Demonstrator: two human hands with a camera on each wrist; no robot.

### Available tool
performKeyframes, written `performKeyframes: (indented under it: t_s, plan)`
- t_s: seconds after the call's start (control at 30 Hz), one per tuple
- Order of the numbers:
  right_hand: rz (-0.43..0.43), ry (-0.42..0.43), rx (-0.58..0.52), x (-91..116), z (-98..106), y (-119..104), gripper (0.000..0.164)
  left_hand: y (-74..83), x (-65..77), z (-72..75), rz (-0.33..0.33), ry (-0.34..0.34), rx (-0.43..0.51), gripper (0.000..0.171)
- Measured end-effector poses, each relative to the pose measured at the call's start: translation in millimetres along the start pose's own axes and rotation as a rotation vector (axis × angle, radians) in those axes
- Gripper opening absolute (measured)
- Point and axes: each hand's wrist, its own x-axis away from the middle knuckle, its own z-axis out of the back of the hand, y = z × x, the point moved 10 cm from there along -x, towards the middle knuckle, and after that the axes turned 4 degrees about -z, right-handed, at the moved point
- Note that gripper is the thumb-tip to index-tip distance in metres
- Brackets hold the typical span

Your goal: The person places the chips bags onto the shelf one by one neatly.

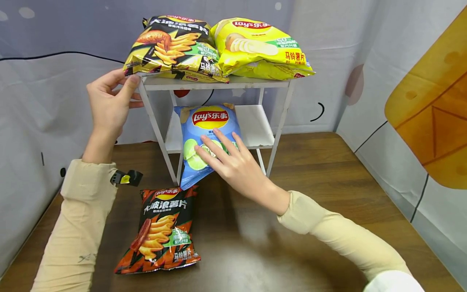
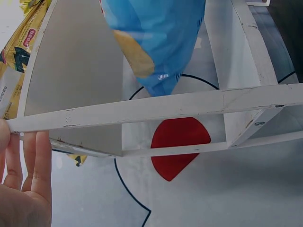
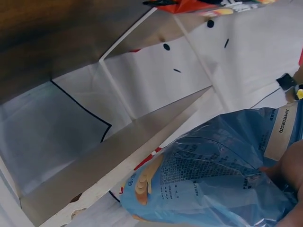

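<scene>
Blue chip bag [image 1: 192,132] is held at the front of the white rack [image 1: 255,84], between its front posts and under the top. Long axis tipped: upper end toward the lower tier [image 1: 257,125], lower end past the tier's front edge, nearer the person. Bag is pinched by the right hand [image 1: 238,165], fingers spread over the front face, thumb behind; so right is the nearer hand, in contact. Rack's top left corner is pinched by the left hand [image 1: 111,99]; from there the bag lies lower and to the right, apart. Whether the tier is touched by the bag cannot be told.
</scene>
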Motion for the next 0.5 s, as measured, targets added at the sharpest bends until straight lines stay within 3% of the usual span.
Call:
performKeyframes:
  t_s: [0.23,0.5]
  plan:
    - [-0.007,-0.028,0.013,-12.0,-17.0,4.8,0.041,-0.6,-0.1,1.2,0.006,0.009,-0.008,0.016]
    - [-0.023,0.002,0.007,-27.2,-29.2,7.3,0.038,-0.6,0.0,1.2,0.005,0.006,-0.033,0.019]
